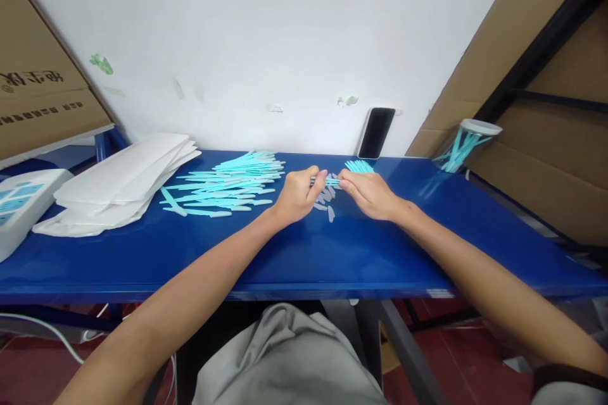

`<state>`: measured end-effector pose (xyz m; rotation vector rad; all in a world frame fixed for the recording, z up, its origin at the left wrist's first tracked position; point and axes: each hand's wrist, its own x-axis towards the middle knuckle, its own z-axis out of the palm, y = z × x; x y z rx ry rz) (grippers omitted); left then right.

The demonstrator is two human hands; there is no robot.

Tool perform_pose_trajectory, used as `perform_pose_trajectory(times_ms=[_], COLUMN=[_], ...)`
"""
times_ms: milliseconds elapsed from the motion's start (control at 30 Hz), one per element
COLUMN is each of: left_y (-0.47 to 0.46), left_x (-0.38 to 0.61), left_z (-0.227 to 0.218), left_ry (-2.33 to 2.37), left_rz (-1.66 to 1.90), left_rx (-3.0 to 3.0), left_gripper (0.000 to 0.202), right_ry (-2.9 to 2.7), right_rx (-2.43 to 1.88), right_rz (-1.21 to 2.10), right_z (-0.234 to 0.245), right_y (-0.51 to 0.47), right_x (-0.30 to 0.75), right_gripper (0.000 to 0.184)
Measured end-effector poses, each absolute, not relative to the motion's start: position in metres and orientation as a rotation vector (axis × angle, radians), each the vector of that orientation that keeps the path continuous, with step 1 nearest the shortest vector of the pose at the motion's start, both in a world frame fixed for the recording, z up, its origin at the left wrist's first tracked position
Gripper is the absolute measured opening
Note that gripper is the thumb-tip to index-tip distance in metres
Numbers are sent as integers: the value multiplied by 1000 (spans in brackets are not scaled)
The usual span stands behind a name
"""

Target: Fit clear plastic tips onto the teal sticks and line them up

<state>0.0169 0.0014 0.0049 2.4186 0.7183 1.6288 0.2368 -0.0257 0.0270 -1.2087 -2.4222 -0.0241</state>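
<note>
My left hand (301,194) is closed on one end of a few turquoise eyebrow razors (327,182). My right hand (370,195) pinches the other end of them, so the razors lie level between both fists. How many there are I cannot tell, as the fingers hide most of them. Just below and behind the hands, translucent blade caps (331,213) are scattered on the blue table. To the left lies a wide pile of turquoise razors (228,185). A small, neat row of razors (358,166) sits behind my right hand, partly hidden by it.
White paper bags (118,171) are stacked on the left, beside a white box (28,202). A phone (377,133) leans against the wall. On the right, a clear jar (463,145) holds more turquoise sticks. Cardboard (536,171) borders the right side of the blue table (332,266).
</note>
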Motion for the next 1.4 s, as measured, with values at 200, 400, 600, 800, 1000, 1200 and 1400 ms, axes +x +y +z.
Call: perform_pose_trajectory(times_ms=[200, 400, 600, 800, 1000, 1200, 1400], left_y=[15, 16, 14, 16, 18, 20, 19], left_x=[-21, -11, 0, -2, -4, -7, -7], left_z=[24, 19, 12, 8, 3, 1, 1], left_ry=[967, 900, 836, 761, 774, 812, 793], left_rz=[1979, 1892, 1792, 1699, 1560, 1501, 1463], left_rx=[2120, 2204, 2318, 2408, 2455, 2448, 2466], left_gripper=[54, 55, 53, 48, 48, 49, 49], right_ry=[-2098, -1985, -2000, -1961, -2023, -1978, -1983], right_rx=[-1679, -1593, -1299, -1530, -1741, -1911, -2025], right_rz=[-216, -131, 32, -132, -186, -175, -274], right_z=[27, 23, 23, 9, 7, 10, 6], right_y=[7, 14, 1, 26, 29, 23, 26], right_x=[301, 304, 262, 294, 316, 307, 296], right_gripper=[48, 47, 53, 37, 40, 38, 30])
